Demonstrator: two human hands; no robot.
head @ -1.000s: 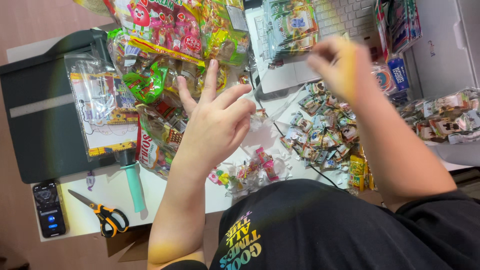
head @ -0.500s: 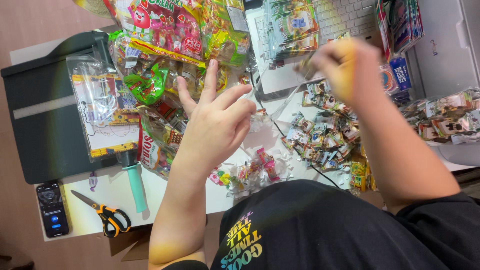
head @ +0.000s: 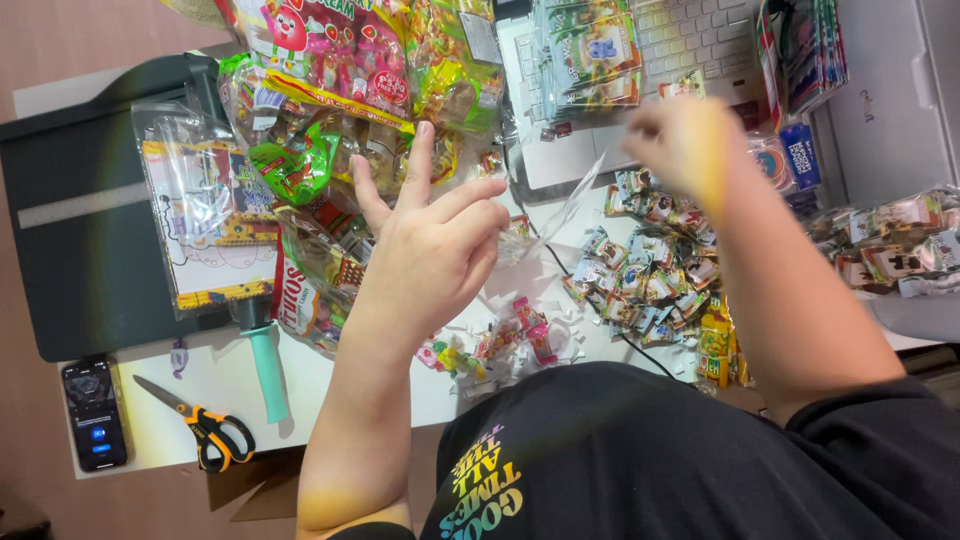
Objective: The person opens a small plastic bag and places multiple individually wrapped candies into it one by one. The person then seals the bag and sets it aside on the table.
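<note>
My left hand (head: 432, 255) hovers over the white table, two fingers raised, its thumb and forefinger pinched on a small clear plastic bag (head: 562, 212). My right hand (head: 686, 142) is blurred with motion above a heap of small wrapped candies (head: 650, 272), its fingers drawn together; whether it holds a candy I cannot tell. A few pink and yellow wrapped candies (head: 520, 340) lie among white paper scraps close to my body.
Big colourful snack bags (head: 340, 70) are piled at the back left, beside a clear bag with a printed card (head: 205, 225). A white keyboard (head: 690, 30), orange-handled scissors (head: 205, 430), a teal-handled tool (head: 265, 365), a phone (head: 93, 412) and more candies (head: 900, 250) surround the hands.
My right hand has shifted slightly over the candy heap and stays blurred. My left hand keeps its pose and place.
</note>
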